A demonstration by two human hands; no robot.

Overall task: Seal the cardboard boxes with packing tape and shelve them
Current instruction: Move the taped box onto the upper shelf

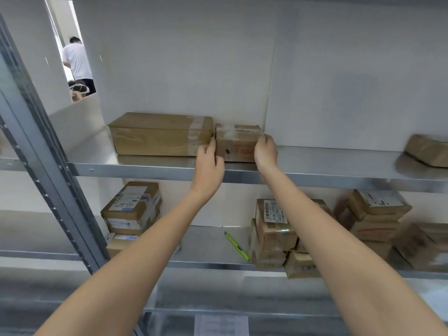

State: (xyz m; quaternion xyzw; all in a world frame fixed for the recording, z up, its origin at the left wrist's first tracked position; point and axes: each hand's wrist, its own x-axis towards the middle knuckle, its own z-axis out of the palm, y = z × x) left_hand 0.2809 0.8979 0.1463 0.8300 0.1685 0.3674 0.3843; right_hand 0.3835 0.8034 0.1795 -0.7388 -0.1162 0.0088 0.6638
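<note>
— Both bare forearms reach up from the bottom edge toward the upper metal shelf (339, 163). What have the hands got?

— The left hand (209, 163) and right hand (265, 151) hold the small brown cardboard box with clear tape across its top (236, 144), fingers curled round its two front corners. It sits on the shelf, just beside the long brown cardboard box (160, 134) (the two seem to touch, though the left hand covers the gap).

— Anything else up there?

— Another brown parcel (428, 150), well apart at the right edge.

— And below?

— Stacks of labelled cardboard parcels (132, 212) left and right on the lower metal shelf (206, 246), with a yellow-green utility knife (237, 246) lying between them.

— Top left?

— A person in a white shirt (76, 60), seen through a gap.
</note>
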